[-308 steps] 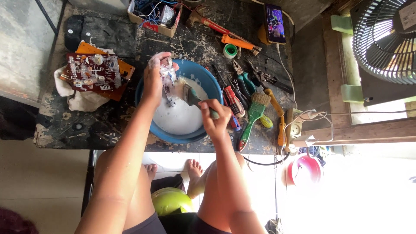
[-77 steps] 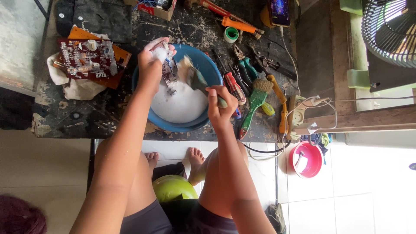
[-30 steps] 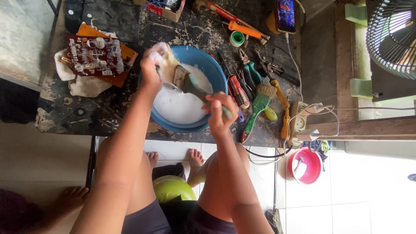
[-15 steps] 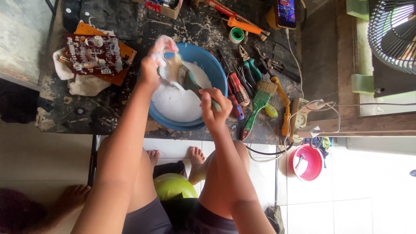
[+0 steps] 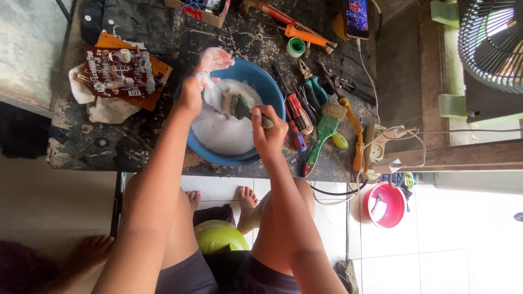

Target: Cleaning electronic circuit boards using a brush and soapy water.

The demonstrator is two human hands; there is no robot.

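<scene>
A blue basin (image 5: pixel 272 98) of white foamy water stands on the dark worn workbench (image 5: pixel 141 136). My left hand (image 5: pixel 199 81), covered in suds, holds a foam-covered flat part over the basin's left rim. My right hand (image 5: pixel 268 128) grips the handle of a small brush (image 5: pixel 239 107), whose bristles press against that part above the foam. What the part is stays hidden by the suds.
A brown circuit board (image 5: pixel 117 71) lies on a cloth at the left. Screwdrivers, pliers and a green paintbrush (image 5: pixel 321 136) lie right of the basin. A phone (image 5: pixel 357 11), a tape roll (image 5: pixel 296 47) and a fan (image 5: pixel 490 43) are farther right; a pink bowl (image 5: pixel 387 206) is on the floor.
The brush has kept stroking across the part in my left hand, its head shifting slightly left and right. Another person's foot has come into view at the lower left.
</scene>
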